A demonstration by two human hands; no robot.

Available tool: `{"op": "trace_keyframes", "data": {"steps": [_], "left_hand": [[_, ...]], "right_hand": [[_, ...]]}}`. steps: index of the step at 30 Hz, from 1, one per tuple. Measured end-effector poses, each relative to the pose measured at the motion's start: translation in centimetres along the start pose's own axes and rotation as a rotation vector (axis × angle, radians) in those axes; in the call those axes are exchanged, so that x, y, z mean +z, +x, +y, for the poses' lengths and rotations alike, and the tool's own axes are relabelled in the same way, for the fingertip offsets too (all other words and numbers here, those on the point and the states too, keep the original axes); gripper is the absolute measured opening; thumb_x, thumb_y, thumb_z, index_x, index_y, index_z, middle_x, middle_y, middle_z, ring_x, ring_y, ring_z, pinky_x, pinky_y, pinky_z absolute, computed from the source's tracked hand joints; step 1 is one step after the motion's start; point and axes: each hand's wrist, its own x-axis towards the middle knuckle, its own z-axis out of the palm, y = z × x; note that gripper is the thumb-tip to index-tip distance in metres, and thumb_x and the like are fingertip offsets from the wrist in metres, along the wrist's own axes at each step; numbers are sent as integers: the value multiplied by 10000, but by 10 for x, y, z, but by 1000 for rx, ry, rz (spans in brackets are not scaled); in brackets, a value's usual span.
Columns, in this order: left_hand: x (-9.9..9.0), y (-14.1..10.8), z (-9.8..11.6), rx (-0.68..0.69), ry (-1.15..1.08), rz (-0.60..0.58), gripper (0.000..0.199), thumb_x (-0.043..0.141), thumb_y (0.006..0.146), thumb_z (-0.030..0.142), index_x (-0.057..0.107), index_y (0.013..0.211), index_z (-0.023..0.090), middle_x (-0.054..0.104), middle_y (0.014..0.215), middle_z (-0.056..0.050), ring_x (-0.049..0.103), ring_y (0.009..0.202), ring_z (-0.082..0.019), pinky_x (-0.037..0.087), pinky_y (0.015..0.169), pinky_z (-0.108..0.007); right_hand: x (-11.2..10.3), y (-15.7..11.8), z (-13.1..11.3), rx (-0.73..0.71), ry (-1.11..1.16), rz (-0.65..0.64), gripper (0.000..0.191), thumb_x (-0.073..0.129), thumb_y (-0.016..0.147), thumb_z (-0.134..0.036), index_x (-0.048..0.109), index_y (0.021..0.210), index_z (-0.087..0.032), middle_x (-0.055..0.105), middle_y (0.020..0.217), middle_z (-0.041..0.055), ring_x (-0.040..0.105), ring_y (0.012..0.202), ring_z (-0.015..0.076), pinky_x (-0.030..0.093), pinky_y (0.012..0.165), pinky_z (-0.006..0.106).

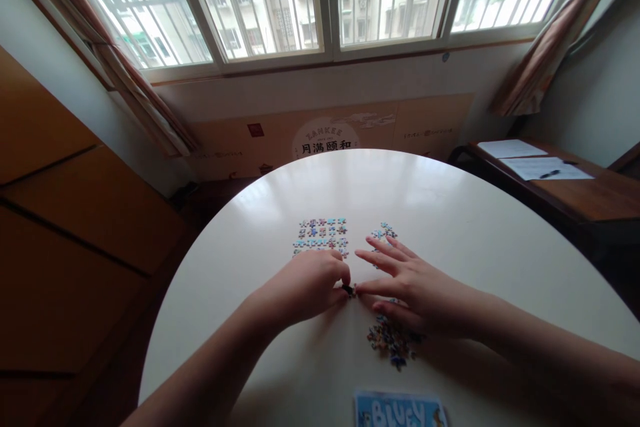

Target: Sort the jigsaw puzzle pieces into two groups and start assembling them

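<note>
My left hand [313,283] is closed in a pinch, thumb and fingers at a small dark jigsaw puzzle piece [347,289] just above the table. My right hand [413,283] is open with its fingers spread, one fingertip at the edge of that same piece. Rows of jigsaw pieces [321,232] lie spaced out beyond my left hand, which hides the nearest ones. A small cluster of pieces [385,231] shows past my right fingertips. Under and in front of my right palm is a loose pile of mixed pieces [393,341].
All of this lies on a round white table [220,293]. At its near edge is a blue Bluey box or card [400,410], cut off by the frame. A wooden desk [605,197] with papers [545,168] and pens stands to the right. Barred windows and curtains are behind.
</note>
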Motion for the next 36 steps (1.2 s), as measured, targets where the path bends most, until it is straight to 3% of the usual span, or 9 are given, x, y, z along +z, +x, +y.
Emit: {"op": "trace_keyframes", "data": {"steps": [7,14,18,22,25,31,36], "left_hand": [[-12,-5,-2,-98,71,-81,129,654,809,174,771,843,214,723,902,-35,647,808,-190,448,684,-294],[-20,-13,-21,-293,130,-148,142,641,761,175,751,843,212,731,926,-61,652,852,-219,445,716,-302],[-26,-17,-38,-304,69,-104,139,643,785,246,748,874,230,724,937,-53,640,844,-215,437,702,-294],[-39,-24,-50,-365,90,38,144,617,835,301,734,818,219,708,894,-52,614,786,-200,414,668,-291],[-43,-26,-52,-349,49,50,145,631,835,308,751,833,226,700,892,-44,604,762,-184,410,665,-286],[-29,-15,-48,-219,-69,-130,159,673,772,252,761,904,242,707,877,-25,608,802,-183,400,651,-264],[-22,-11,-53,-208,-113,-179,164,664,750,259,757,882,233,696,829,-25,586,732,-168,389,618,-261]], "right_hand": [[-6,-2,-1,51,-50,-9,319,557,1004,-431,683,1291,-376,385,1621,64,208,1539,366,168,1208,670],[-14,-9,8,85,-57,52,208,601,984,-406,784,1032,-318,440,1589,41,234,1532,367,188,1191,707],[-13,-11,11,62,-45,86,185,628,968,-393,785,1013,-307,469,1569,37,256,1524,376,220,1178,724],[-11,-11,11,52,-35,104,186,634,964,-387,785,1032,-301,474,1564,52,266,1520,379,231,1173,727],[-11,-11,11,50,-24,104,183,639,962,-386,786,1018,-293,483,1557,59,280,1513,386,236,1168,732],[-12,-12,11,52,-24,97,167,645,961,-375,783,1022,-304,476,1563,36,271,1517,380,232,1178,723],[-11,-13,12,62,-46,73,193,619,974,-387,780,1049,-311,451,1580,48,272,1516,386,269,1161,723]]}}
